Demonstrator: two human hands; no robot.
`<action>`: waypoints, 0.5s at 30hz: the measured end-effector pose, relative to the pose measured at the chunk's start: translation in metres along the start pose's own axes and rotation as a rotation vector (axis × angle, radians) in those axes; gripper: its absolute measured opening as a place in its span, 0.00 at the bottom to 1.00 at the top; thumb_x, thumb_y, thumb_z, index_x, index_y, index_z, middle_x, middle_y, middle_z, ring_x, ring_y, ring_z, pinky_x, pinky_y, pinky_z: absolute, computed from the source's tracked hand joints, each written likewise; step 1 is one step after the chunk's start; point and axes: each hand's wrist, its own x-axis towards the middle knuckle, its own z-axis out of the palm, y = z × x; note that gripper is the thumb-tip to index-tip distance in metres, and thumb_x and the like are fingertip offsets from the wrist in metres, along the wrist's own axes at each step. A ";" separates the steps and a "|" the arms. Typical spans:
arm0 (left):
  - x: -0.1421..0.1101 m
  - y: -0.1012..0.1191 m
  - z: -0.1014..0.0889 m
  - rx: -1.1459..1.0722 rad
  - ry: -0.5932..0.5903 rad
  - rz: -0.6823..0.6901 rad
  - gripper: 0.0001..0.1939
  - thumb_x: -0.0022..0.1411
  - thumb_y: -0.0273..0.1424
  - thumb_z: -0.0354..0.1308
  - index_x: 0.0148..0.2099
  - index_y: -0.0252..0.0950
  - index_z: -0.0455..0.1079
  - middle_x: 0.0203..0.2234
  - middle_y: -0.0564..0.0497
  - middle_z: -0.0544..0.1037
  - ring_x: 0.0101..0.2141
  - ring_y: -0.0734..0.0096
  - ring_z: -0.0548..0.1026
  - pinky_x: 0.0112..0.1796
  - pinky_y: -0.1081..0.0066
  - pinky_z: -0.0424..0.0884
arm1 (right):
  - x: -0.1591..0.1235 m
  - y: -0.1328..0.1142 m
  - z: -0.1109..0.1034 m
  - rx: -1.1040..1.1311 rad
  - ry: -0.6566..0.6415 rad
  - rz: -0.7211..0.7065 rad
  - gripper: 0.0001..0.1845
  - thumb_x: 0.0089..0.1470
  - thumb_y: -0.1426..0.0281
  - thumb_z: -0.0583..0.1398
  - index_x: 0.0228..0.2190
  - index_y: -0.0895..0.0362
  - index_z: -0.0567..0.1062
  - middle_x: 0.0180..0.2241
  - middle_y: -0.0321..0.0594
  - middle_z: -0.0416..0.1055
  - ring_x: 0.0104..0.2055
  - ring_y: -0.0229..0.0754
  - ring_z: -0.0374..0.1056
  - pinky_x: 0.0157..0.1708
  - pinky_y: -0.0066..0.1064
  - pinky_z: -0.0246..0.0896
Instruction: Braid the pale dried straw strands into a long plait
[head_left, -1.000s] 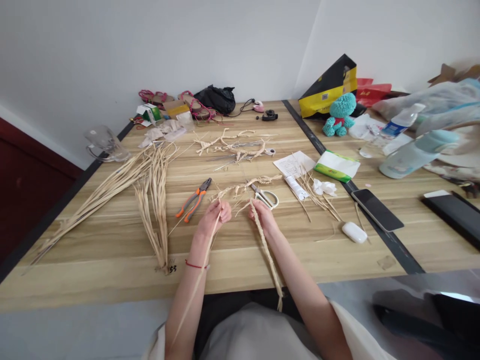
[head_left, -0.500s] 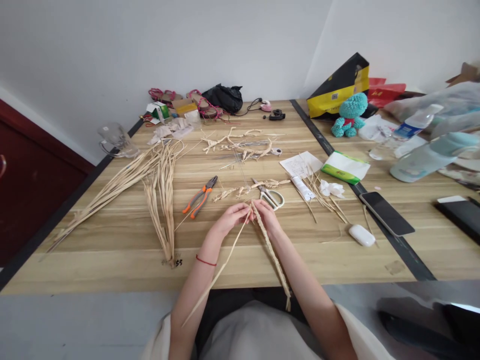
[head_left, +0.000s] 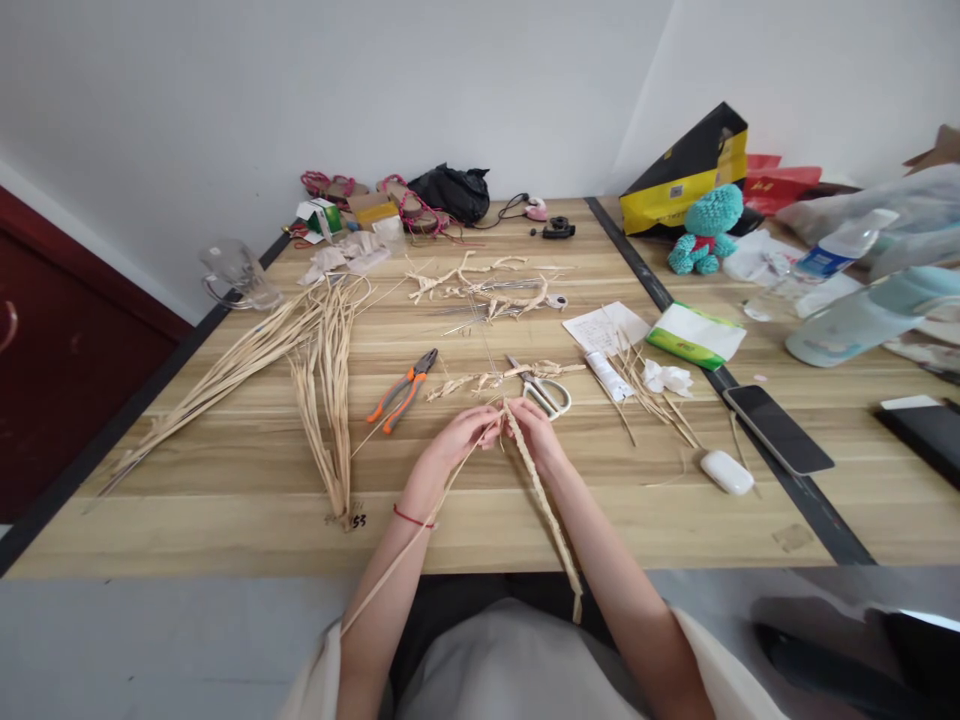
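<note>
A pale straw-wrapped stem [head_left: 541,490] runs from my fingertips down past the table's front edge. My right hand [head_left: 534,428] is closed round its upper end. My left hand [head_left: 466,434], also closed, pinches a loose straw strand [head_left: 411,542] beside that end; the strand trails over my left forearm. The exact contact at the fingertips is too small to make out. Just beyond my hands lie scissors [head_left: 553,397] with white handles and a knotted straw piece [head_left: 480,380]. Orange-and-grey pliers [head_left: 403,392] rest to the left.
Bundles of dry straw [head_left: 330,400] lie at left, near a glass mug [head_left: 238,275]. More twisted straw pieces [head_left: 510,297] lie farther back. To the right are a white tube [head_left: 607,376], a tissue pack [head_left: 694,335], a phone [head_left: 780,428], a white case [head_left: 726,472] and a turquoise crocheted doll [head_left: 705,232].
The loose strand's tail has swung left and now lies closer along my left forearm. Both hands stay together at the stem's top. The whole view has shifted slightly.
</note>
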 end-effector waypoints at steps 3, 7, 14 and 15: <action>0.001 0.000 0.000 -0.054 -0.013 -0.049 0.13 0.55 0.34 0.55 0.24 0.34 0.58 0.16 0.58 0.57 0.17 0.82 0.53 0.20 0.75 0.51 | -0.001 -0.001 0.001 -0.007 -0.009 0.009 0.12 0.42 0.61 0.64 0.25 0.56 0.73 0.21 0.34 0.68 0.21 0.33 0.59 0.21 0.25 0.54; 0.000 0.002 0.000 -0.127 -0.016 -0.092 0.12 0.55 0.34 0.56 0.26 0.33 0.59 0.16 0.58 0.56 0.17 0.84 0.52 0.19 0.76 0.49 | -0.003 -0.001 0.002 0.004 -0.020 0.027 0.12 0.41 0.61 0.65 0.24 0.56 0.73 0.19 0.33 0.67 0.20 0.32 0.59 0.21 0.25 0.53; -0.002 0.001 -0.001 -0.129 0.004 -0.071 0.10 0.54 0.33 0.58 0.29 0.32 0.62 0.17 0.57 0.59 0.17 0.84 0.55 0.20 0.76 0.50 | -0.002 0.000 0.001 -0.062 -0.012 0.010 0.13 0.40 0.59 0.65 0.25 0.56 0.73 0.20 0.33 0.68 0.21 0.33 0.60 0.22 0.26 0.54; -0.002 0.001 -0.002 -0.115 0.015 -0.067 0.10 0.53 0.34 0.59 0.30 0.32 0.64 0.18 0.57 0.60 0.17 0.85 0.55 0.19 0.77 0.50 | -0.002 0.000 0.001 -0.069 -0.010 0.006 0.13 0.40 0.59 0.65 0.25 0.56 0.73 0.20 0.33 0.68 0.21 0.33 0.60 0.22 0.26 0.54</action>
